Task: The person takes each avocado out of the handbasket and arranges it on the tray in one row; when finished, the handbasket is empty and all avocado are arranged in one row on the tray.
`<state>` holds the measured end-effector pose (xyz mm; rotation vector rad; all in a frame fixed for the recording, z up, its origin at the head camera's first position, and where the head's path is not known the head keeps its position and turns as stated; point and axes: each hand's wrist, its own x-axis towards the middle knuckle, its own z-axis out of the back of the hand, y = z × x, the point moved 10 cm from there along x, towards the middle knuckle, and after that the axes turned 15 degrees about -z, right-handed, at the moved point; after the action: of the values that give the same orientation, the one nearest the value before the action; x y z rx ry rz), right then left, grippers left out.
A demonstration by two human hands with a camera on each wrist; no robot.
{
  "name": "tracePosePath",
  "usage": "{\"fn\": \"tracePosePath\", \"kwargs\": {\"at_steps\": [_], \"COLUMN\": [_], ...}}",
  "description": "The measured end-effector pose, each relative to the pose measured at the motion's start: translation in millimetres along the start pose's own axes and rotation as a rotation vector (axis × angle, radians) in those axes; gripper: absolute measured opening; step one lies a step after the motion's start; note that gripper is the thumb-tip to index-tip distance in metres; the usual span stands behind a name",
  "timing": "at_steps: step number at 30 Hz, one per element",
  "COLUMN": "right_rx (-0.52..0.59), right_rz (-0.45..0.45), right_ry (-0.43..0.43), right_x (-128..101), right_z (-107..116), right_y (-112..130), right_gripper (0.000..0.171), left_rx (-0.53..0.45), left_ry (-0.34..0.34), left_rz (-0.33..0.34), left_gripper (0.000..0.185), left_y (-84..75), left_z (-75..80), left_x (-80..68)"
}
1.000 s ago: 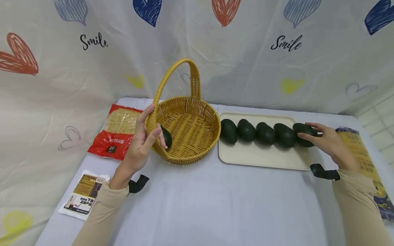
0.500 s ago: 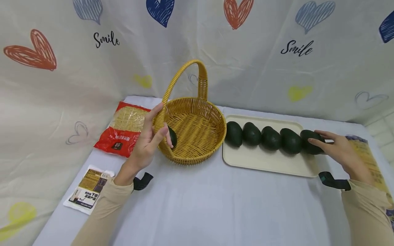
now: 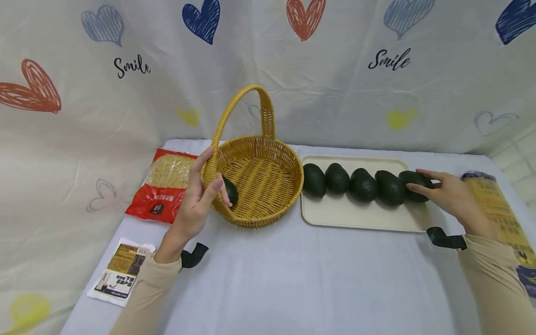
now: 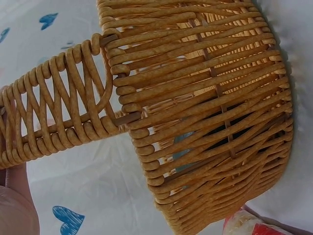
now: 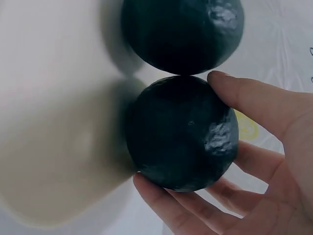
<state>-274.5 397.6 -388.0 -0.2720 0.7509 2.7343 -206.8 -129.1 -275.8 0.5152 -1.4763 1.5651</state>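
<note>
My left hand (image 3: 190, 214) holds the handle of a yellow wicker basket (image 3: 261, 181) at its left base. In the left wrist view the woven handle (image 4: 54, 103) hides most of that hand. One dark green avocado (image 3: 231, 191) lies inside the basket by the left wall, partly behind the fingers. Several more avocados (image 3: 362, 185) stand in a row on a cream tray (image 3: 360, 219). At the row's right end, my right hand (image 3: 454, 195) grips the last avocado (image 5: 181, 132) between thumb and fingers; it touches its neighbour (image 5: 183, 34).
Left of the basket lies a red packet of pale noodles (image 3: 161, 197), with a white and brown pouch (image 3: 121, 272) nearer the front. A long yellow packet (image 3: 498, 204) lies beyond the right hand. A heart-printed cloth (image 3: 318, 83) hangs behind the table.
The head view swings a little and comes back. Both hands keep their hold, and the basket, tray and avocados stay in place.
</note>
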Motion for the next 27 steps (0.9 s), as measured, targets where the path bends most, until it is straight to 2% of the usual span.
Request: {"fn": "tracePosePath", "kwargs": {"at_steps": [5, 9, 15, 20, 23, 27], "right_rx": [-0.014, 0.028, 0.067, 0.07, 0.099, 0.152], "right_rz": [0.022, 0.027, 0.111, 0.173, 0.223, 0.361], "right_ry": [-0.021, -0.035, -0.136, -0.196, -0.19, -0.18], "right_x": [1, -1, -7, -21, -34, -57], "right_z": [-1, 0, 20, 41, 46, 44], "right_y": [4, 0, 9, 51, 92, 160], "right_gripper": [0.077, 0.074, 0.062, 0.057, 0.053, 0.045], "left_rx": [-0.003, -0.013, -0.006, 0.01, 0.022, 0.013], "left_ry": [-0.001, 0.006, 0.001, -0.002, -0.002, 0.006], "left_rz": [-0.006, -0.007, -0.009, -0.014, -0.009, -0.001], "left_gripper": [0.058, 0.059, 0.058, 0.058, 0.059, 0.058], "left_y": [-4.1, -4.8, -3.6, -5.1, -6.0, -5.9], "left_z": [-0.3, -2.5, -3.5, -2.6, -2.0, -3.7], "left_x": [-0.5, -0.4, -1.6, -2.3, -1.0, 0.4]}}
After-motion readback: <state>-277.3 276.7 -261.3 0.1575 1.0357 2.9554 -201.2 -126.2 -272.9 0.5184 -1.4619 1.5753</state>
